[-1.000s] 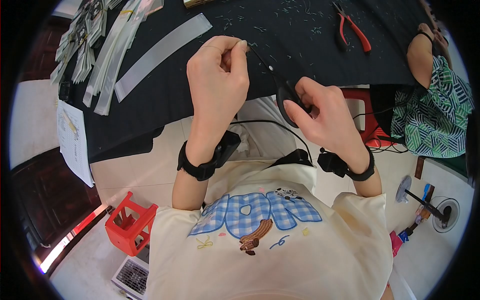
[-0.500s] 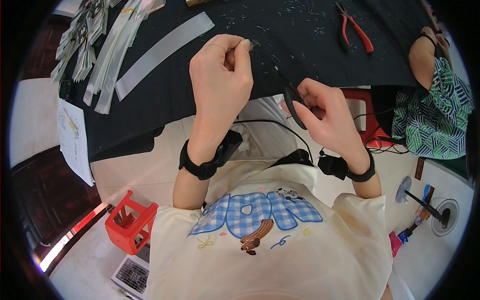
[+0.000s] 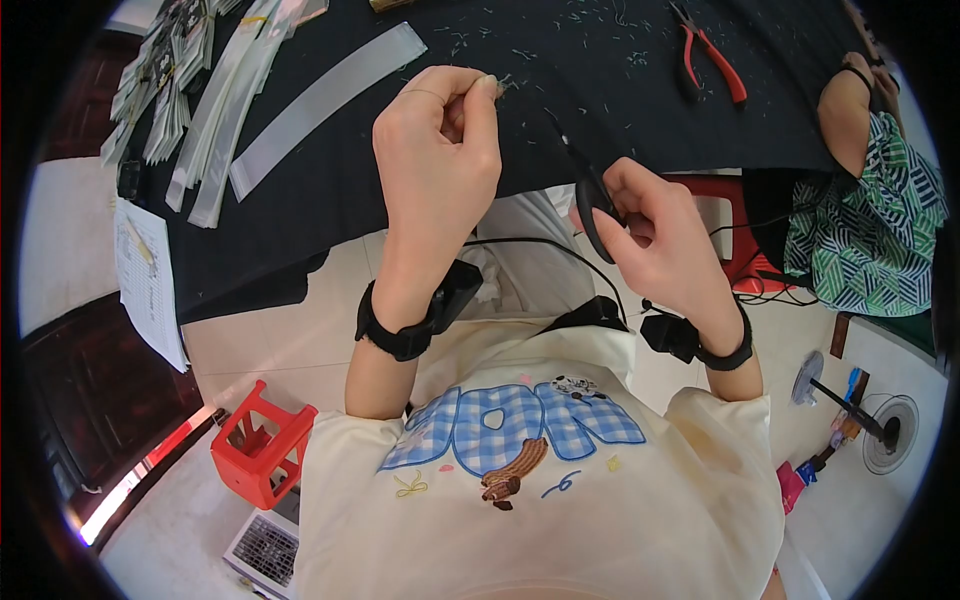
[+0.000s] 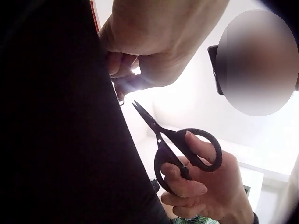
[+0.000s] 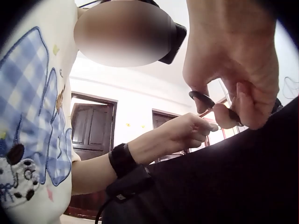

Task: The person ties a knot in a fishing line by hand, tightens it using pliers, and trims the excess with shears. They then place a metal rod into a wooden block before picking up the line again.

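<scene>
Above the black cloth table (image 3: pixel 330 190), the left hand (image 3: pixel 435 150) closes its grip on a tiny thin scrap (image 3: pixel 503 85), while the right hand (image 3: pixel 655 235) grip clamps slim, oval-looped black scissors (image 3: pixel 590 195).

Right hand (image 5: pixel 233 65) gripping black scissors (image 5: pixel 201 97), left hand (image 5: pixel 187 132) beyond, black cloth (image 5: pixel 224 186) below

Your left hand (image 3: pixel 437 150) is over the near edge of the table (image 3: pixel 340 170), pinching a small piece (image 3: pixel 503 84) at its fingertips. Your right hand (image 3: pixel 655 235) is to its right, just off that edge, holding scissors (image 3: pixel 590 195). Their tips point toward the left hand without touching it. On the table, plastic strips (image 3: pixel 320 105) lie to the left, and pliers (image 3: pixel 712 62) lie at the far right, beyond your right hand. A paper sheet (image 3: pixel 145 280) hangs off the table's left end, with a stool (image 3: pixel 262 445) on the floor nearer you.
</scene>
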Motion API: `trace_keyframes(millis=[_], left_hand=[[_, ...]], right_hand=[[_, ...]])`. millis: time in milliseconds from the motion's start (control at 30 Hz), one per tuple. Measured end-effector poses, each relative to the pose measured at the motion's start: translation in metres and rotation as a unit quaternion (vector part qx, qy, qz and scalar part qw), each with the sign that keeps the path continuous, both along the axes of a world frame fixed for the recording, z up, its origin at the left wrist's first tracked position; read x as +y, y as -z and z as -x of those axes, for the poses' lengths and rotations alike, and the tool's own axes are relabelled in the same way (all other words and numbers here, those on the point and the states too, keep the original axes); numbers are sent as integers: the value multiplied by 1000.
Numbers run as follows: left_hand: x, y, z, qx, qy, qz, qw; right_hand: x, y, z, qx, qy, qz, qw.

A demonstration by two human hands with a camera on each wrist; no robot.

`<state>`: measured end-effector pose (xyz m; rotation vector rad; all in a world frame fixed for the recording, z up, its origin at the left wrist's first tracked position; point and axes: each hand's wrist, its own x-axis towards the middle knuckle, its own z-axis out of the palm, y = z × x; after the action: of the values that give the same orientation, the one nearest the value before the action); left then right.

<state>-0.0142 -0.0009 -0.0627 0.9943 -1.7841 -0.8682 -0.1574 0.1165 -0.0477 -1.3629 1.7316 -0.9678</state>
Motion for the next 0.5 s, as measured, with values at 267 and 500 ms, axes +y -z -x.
trace_keyframes(millis=[267, 500], left_hand=[[1, -1, 2, 10, 10, -3, 1000], [2, 0, 3, 1, 7, 13, 1000]], right_hand=[[-4, -9, -2, 60, -20, -20, 998], [-3, -2, -2, 67, -28, 27, 997]])
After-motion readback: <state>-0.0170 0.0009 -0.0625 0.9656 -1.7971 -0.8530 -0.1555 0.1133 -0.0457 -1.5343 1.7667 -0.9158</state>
